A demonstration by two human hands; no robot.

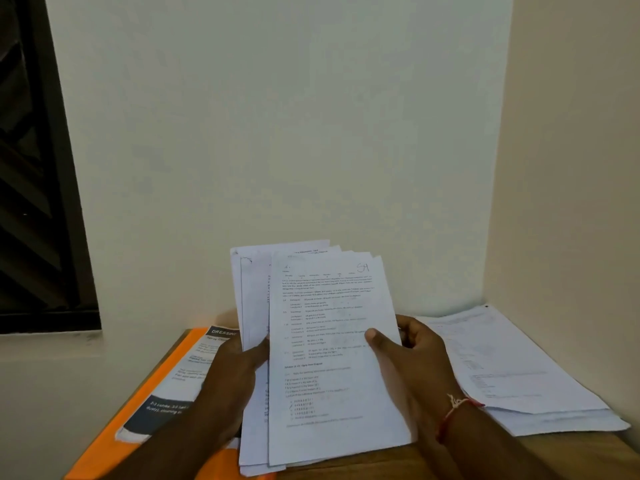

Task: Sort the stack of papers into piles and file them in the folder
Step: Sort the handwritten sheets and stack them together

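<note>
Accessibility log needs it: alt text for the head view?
Two hands hold a fanned stack of printed papers above a table, the left hand gripping its left edge and the right hand its right edge. An orange folder with a leaflet on it lies at left; a paper pile lies at right.

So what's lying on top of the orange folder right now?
A printed leaflet with dark bands lies on the orange folder. The left hand and the stack of papers it holds cover the folder's right side, so anything else there is hidden.
</note>
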